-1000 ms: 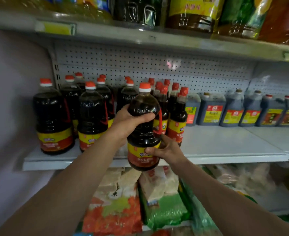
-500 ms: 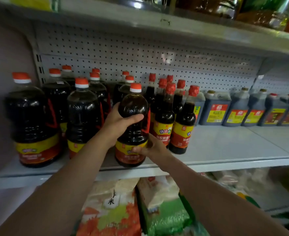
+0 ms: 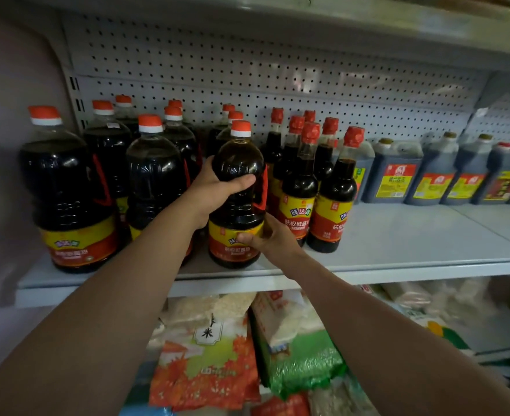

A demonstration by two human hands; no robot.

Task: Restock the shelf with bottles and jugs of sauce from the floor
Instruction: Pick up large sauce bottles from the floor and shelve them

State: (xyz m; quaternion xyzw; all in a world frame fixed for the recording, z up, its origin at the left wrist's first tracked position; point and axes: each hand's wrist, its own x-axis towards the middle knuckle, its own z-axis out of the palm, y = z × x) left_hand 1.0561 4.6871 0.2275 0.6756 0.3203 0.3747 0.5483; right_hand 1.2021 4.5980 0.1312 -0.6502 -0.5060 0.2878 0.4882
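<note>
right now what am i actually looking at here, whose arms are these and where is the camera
There is no machine here. The picture comes from one wide-angle camera worn on a person's head, looking forward and down, so the two bare arms reaching in from the bottom are that person's own.

The left hand wraps round the shoulder of a dark sauce bottle with an orange cap and a red and yellow label. The right hand pinches it low, at the label. The bottle's base sits at the front of the grey metal shelf.

On the shelf stand larger dark jugs with orange caps to the left, slim dark bottles with red caps just right of the held one, and blue-grey square jugs with yellow and red labels further right. Bags of rice lie on the shelf below.
</note>
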